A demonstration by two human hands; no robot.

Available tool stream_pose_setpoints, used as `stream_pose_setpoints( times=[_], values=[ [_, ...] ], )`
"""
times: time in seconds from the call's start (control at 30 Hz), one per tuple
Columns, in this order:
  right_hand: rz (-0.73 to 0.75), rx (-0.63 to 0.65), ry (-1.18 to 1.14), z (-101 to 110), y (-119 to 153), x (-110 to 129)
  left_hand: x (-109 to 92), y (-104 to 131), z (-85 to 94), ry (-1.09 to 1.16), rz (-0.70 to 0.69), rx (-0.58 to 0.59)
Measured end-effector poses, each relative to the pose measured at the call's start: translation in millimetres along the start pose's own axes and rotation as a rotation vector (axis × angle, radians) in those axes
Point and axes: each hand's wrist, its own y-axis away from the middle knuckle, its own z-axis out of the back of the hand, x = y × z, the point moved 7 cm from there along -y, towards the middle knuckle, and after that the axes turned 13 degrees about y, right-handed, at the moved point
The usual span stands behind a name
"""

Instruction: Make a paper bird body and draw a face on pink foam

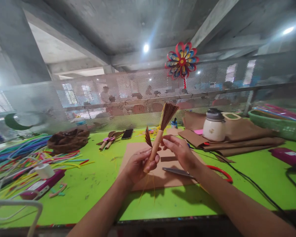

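Left hand (141, 163) grips the tube (156, 147) over the card (129, 161), in from the bench's (88, 197) front edge; right hand (179, 148) close alongside, contact unclear. Squeezing too hard could crease that tube; dipping the right could knock the scissors (178, 171)!

The green tabletop (93, 187) leaves passage left of the cardboard (130, 150); scissors (179, 172) obstruct space beneath the right hand (179, 149)

Green tabletop (93, 200) with cardboard sheet (131, 164), black phone (127, 134), brown sheets (246, 133).
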Motion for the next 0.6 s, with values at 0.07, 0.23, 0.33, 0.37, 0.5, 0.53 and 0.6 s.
stream_pose_setpoints(
  times=[0.07,0.23,0.33,0.37,0.5,0.53,0.6],
  values=[
    [-0.023,0.019,-0.071,-0.3,-2.5,-3.7,3.9,-0.4,-1.1,-0.014,0.027,0.015],
    [-0.067,-0.006,-0.210,1.1,-5.5,-16.0,10.2,-0.5,-1.8,-0.045,0.072,0.024],
    [-0.098,-0.006,-0.259,2.0,-5.1,-19.4,12.7,-0.6,-0.8,-0.063,0.088,0.009],
    [-0.106,-0.008,-0.269,2.5,-5.0,-20.1,13.5,-0.8,-0.1,-0.071,0.093,-0.002],
    [-0.136,-0.046,-0.284,5.8,-6.0,-25.4,10.6,-3.1,5.2,-0.129,0.047,-0.070],
    [-0.145,-0.055,-0.285,6.4,-6.6,-27.3,6.7,-3.9,7.0,-0.153,0.000,-0.092],
    [-0.160,-0.070,-0.288,7.4,-7.9,-30.9,-3.8,-4.3,10.8,-0.215,-0.119,-0.141]
  ],
)
